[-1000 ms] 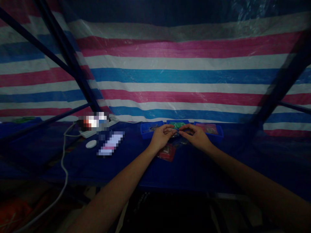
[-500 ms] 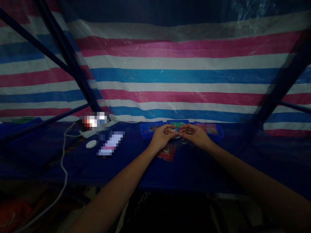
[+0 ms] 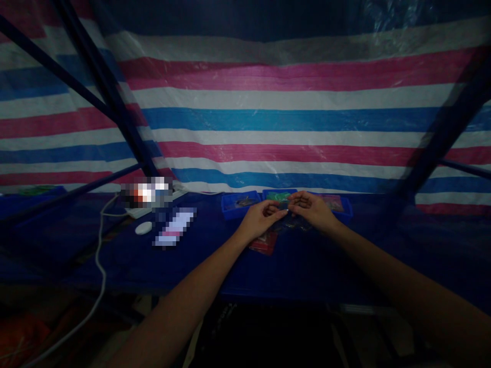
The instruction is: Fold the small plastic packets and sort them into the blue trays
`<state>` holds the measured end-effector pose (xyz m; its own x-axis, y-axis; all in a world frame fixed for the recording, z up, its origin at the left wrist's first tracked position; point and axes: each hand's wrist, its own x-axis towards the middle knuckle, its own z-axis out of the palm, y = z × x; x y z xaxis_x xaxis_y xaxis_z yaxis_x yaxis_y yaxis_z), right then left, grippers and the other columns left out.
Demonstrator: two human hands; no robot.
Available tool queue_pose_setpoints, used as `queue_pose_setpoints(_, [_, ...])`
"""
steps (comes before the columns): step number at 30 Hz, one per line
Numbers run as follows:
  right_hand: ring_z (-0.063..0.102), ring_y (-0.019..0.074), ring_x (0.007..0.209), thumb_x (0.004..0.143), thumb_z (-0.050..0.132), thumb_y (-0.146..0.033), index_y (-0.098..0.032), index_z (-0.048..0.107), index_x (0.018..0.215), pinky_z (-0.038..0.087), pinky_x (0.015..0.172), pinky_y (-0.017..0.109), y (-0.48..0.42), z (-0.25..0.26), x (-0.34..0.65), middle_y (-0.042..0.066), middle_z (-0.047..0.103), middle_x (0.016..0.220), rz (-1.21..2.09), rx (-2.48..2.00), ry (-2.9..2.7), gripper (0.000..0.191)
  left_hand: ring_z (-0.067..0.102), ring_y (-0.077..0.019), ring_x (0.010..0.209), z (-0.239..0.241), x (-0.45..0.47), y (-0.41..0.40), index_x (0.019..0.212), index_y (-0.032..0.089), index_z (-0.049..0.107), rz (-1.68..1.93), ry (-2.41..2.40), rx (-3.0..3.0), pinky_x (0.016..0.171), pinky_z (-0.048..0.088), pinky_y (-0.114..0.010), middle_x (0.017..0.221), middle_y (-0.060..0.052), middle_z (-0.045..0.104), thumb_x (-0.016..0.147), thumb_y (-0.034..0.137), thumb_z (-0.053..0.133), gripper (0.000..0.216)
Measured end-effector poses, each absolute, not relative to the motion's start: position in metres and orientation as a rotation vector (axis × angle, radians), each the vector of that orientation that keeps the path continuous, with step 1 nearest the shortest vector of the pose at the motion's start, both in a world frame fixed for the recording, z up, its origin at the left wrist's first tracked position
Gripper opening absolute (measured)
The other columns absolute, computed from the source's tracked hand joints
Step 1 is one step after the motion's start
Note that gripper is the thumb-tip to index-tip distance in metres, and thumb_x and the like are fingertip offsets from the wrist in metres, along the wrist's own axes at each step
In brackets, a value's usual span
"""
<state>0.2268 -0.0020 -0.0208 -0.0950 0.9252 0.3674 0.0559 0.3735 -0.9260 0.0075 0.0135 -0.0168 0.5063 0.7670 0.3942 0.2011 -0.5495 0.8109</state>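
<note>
My left hand (image 3: 259, 221) and my right hand (image 3: 314, 213) meet just in front of the blue trays, fingertips almost touching. Both are closed in a pinch on a small clear plastic bag (image 3: 284, 206), mostly covered by the fingers; its contents are too dark to make out. Beneath the hands, several shiny clear packets (image 3: 294, 224) lie on the blue table (image 3: 307, 271). A flat red packet (image 3: 264, 246) rests below my left hand.
A blue left tray (image 3: 229, 212) holds thin pieces, the middle one green packets (image 3: 276, 196), the right one pinkish packets (image 3: 333, 203). To the left are a phone (image 3: 175, 227), a round white object (image 3: 143, 228) and a power strip (image 3: 134, 210) with a white cable (image 3: 100, 255). Metal posts flank the table.
My hands have shifted slightly to the right and their grip has changed. The bluish shiny piece between the fingers shows less now, and more of the green packets is visible behind.
</note>
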Motion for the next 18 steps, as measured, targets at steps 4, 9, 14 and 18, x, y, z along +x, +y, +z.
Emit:
queue_pose_setpoints(4, [0.065,0.0169,0.068,0.082,0.070,-0.050,-0.020,0.070,0.099,0.054,0.069,0.033,-0.001,-0.014,0.238,0.006,0.073,0.093,0.613,-1.071,-1.409,0.035,0.064,-0.0272,0.109,-0.019,0.004,0.009,0.111,0.020,0.071,0.864,0.761,2.523,0.101,0.045,-0.042,0.112,-0.011,0.071,0.082,0.048,0.073,0.040])
queue_pose_setpoints(9, [0.067,0.0219,0.082,0.087,0.064,-0.050,-0.021,0.073,0.099,0.053,0.078,0.037,-0.004,-0.007,0.248,0.008,0.074,0.099,0.278,-1.164,-1.474,0.033,0.063,-0.0286,0.110,-0.024,0.003,0.012,0.115,0.020,0.071,0.749,0.823,2.682,0.101,0.045,-0.043,0.114,-0.013,0.070,0.083,0.044,0.073,0.041])
queue_pose_setpoints(14, [0.068,0.0229,0.088,0.091,0.062,-0.046,-0.023,0.074,0.100,0.054,0.080,0.037,-0.010,-0.001,0.245,0.007,0.073,0.101,0.187,-1.141,-1.547,0.028,0.066,-0.0283,0.103,-0.021,0.003,0.012,0.116,0.018,0.071,0.776,0.887,2.620,0.096,0.048,-0.043,0.113,-0.013,0.071,0.084,0.035,0.072,0.036])
queue_pose_setpoints(18, [0.069,0.0237,0.092,0.088,0.065,-0.044,-0.024,0.074,0.099,0.054,0.083,0.039,-0.013,-0.003,0.238,0.006,0.075,0.101,0.322,-1.109,-1.614,0.025,0.066,-0.0285,0.108,-0.014,0.006,0.007,0.124,0.019,0.066,0.968,0.921,2.473,0.098,0.049,-0.043,0.119,-0.013,0.070,0.087,0.036,0.070,0.041])
